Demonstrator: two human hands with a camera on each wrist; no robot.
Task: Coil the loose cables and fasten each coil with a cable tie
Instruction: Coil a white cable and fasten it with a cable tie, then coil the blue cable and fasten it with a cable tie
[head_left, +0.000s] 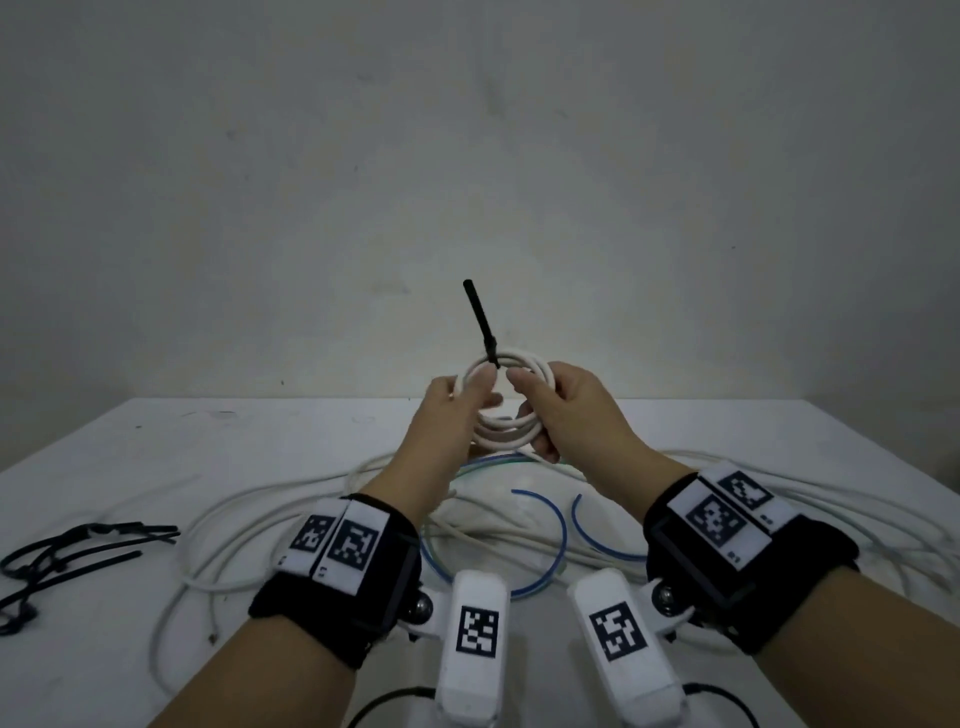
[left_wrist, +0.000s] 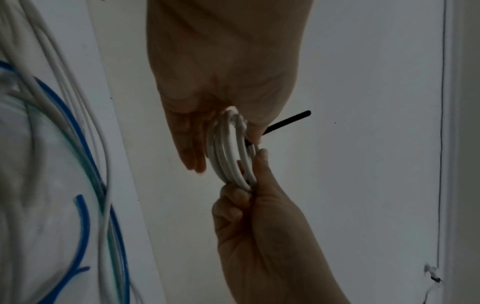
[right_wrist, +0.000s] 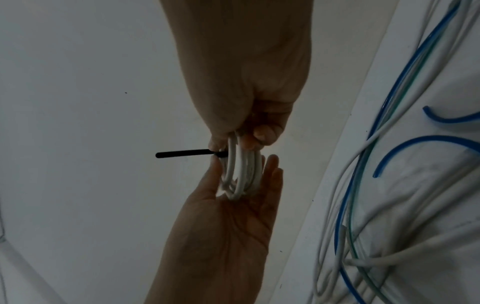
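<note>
A bare grey wall rises behind our white table (head_left: 156, 467), where loose cables (head_left: 270, 525), white and blue, sprawl and spare ties (head_left: 62, 556) lie at the far left. From the head view we hold a white coil (head_left: 506, 410) up in the air above the table, a black tie (head_left: 480, 322) cinched on its top with the tail poking upward; our left hand (head_left: 441, 431) and right hand (head_left: 571, 410) flank it. From the left wrist, the left hand (left_wrist: 221, 82) has straight fingers (left_wrist: 189, 144) lying along the coil (left_wrist: 231, 152) while its thumb presses near the tie (left_wrist: 285, 123). From the right wrist, the right hand (right_wrist: 246, 82) curls fingers (right_wrist: 265, 131) through the coil (right_wrist: 241, 172), gripping it. We judge the tie may not be fully tight: if our grip eases, the springy loops could fan out or slip free, and we cannot tell whether the lock has caught.
</note>
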